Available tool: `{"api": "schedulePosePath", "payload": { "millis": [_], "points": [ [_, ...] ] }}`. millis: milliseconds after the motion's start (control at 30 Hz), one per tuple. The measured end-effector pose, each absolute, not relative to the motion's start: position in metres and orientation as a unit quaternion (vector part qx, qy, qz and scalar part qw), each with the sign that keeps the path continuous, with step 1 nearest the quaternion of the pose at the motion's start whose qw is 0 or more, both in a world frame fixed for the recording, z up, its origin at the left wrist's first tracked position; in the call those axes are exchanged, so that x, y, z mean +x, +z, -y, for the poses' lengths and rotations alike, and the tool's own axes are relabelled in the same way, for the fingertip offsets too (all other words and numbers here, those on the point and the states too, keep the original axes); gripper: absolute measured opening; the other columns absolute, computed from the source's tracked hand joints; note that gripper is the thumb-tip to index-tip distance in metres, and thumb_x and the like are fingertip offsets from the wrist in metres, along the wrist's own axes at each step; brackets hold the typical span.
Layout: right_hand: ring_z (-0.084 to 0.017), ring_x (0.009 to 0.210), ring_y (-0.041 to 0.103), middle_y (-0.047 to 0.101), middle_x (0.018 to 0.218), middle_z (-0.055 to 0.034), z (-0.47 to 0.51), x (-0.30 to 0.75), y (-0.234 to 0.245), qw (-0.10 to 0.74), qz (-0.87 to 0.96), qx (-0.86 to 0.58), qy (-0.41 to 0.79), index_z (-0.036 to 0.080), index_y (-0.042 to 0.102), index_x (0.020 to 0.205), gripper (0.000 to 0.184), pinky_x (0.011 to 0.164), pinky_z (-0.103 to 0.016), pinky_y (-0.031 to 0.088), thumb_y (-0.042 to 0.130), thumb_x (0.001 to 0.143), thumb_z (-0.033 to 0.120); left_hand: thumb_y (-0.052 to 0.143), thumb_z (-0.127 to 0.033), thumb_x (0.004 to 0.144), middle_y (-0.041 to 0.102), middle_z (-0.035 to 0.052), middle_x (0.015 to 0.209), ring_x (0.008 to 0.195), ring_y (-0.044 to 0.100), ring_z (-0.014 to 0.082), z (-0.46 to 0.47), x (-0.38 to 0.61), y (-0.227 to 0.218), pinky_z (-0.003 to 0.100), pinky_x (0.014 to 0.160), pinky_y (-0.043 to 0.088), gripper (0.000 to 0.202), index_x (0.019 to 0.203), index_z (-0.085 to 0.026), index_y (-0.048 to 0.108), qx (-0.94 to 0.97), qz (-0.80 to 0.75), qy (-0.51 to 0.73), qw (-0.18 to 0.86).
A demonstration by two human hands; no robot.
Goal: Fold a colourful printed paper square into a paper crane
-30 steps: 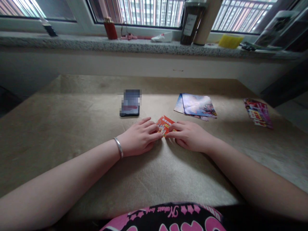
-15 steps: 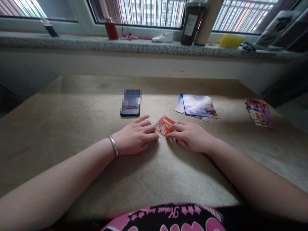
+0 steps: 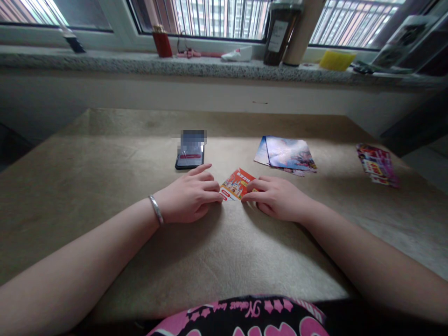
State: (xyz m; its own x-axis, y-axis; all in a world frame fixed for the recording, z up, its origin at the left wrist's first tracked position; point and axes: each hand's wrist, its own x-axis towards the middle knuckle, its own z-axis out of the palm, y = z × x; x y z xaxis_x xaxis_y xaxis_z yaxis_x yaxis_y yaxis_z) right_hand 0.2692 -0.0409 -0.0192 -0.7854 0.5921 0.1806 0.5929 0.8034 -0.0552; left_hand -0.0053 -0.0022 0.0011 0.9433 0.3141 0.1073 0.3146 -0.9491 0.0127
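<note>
A small orange and white printed leaflet (image 3: pixel 235 183) with a castle picture lies on the table between my hands. My left hand (image 3: pixel 191 195), with a silver bangle at the wrist, rests at its left edge. The left fingers are apart, the forefinger is raised, and the lower fingertips touch the edge. My right hand (image 3: pixel 276 196) has its fingers closed over the leaflet's right side, covering part of it. Beyond my left hand lies a phone (image 3: pixel 191 156), its screen partly pixelated.
Several bluish picture cards (image 3: pixel 289 154) lie overlapped behind my right hand. Farther right is a bunch of pink and red cards (image 3: pixel 376 165). Along the granite windowsill (image 3: pixel 210 66) stand a red container (image 3: pixel 162 43), a dark jar (image 3: pixel 278 37) and a yellow sponge-like block (image 3: pixel 336 60).
My left hand has moved a little to the left, uncovering more of the leaflet's left end. The right hand stays on its right side.
</note>
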Motion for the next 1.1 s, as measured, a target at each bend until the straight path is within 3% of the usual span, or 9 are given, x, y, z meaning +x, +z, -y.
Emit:
{"api": "schedulePosePath", "payload": {
  "millis": [333,500,767,967,1100],
  "points": [
    [-0.018,0.085,0.052,0.064,0.104,-0.0067,0.041,0.269,-0.021,0.109,0.944,-0.311,-0.002,0.025,0.066,0.109,0.032,0.071,-0.031,0.043,0.044,0.088,0.015,0.052,-0.01,0.072,0.067,-0.0005,0.09,0.09,0.057,0.0172,0.003,-0.01,0.009,0.046,0.114,0.024,0.035,0.099,-0.025,0.068,-0.986,0.159,-0.046,-0.027],
    [-0.018,0.086,0.053,0.064,0.105,-0.0079,0.04,0.271,-0.024,0.107,0.945,-0.31,0.001,0.024,0.066,0.109,0.03,0.072,-0.031,0.043,0.046,0.087,0.016,0.051,-0.011,0.073,0.067,0.0001,0.086,0.087,0.057,0.0178,-0.001,-0.013,0.01,0.043,0.104,0.036,0.031,0.093,-0.025,0.07,-0.986,0.158,-0.035,-0.039],
    [-0.018,0.086,0.053,0.063,0.108,-0.0083,0.039,0.273,-0.026,0.107,0.946,-0.306,0.002,0.024,0.066,0.109,0.03,0.072,-0.032,0.043,0.047,0.087,0.018,0.05,-0.008,0.071,0.067,0.0009,0.084,0.083,0.056,0.0175,-0.004,-0.016,0.007,0.034,0.089,0.045,0.033,0.092,-0.024,0.07,-0.986,0.147,-0.044,-0.061],
    [-0.018,0.086,0.052,0.064,0.107,-0.008,0.04,0.272,-0.024,0.111,0.945,-0.307,0.003,0.024,0.067,0.108,0.03,0.071,-0.031,0.043,0.046,0.087,0.017,0.052,-0.008,0.068,0.066,-0.0009,0.083,0.083,0.057,0.0172,-0.004,-0.017,0.011,0.044,0.104,0.033,0.034,0.09,-0.026,0.07,-0.984,0.161,-0.041,-0.058],
    [-0.018,0.086,0.053,0.064,0.106,-0.0073,0.04,0.273,-0.025,0.113,0.944,-0.309,0.002,0.024,0.067,0.107,0.03,0.071,-0.031,0.043,0.045,0.087,0.016,0.052,-0.009,0.07,0.068,-0.0027,0.082,0.084,0.058,0.0167,-0.007,-0.023,0.011,0.043,0.105,0.031,0.03,0.085,-0.028,0.071,-0.983,0.164,-0.036,-0.068]
  ]
}}
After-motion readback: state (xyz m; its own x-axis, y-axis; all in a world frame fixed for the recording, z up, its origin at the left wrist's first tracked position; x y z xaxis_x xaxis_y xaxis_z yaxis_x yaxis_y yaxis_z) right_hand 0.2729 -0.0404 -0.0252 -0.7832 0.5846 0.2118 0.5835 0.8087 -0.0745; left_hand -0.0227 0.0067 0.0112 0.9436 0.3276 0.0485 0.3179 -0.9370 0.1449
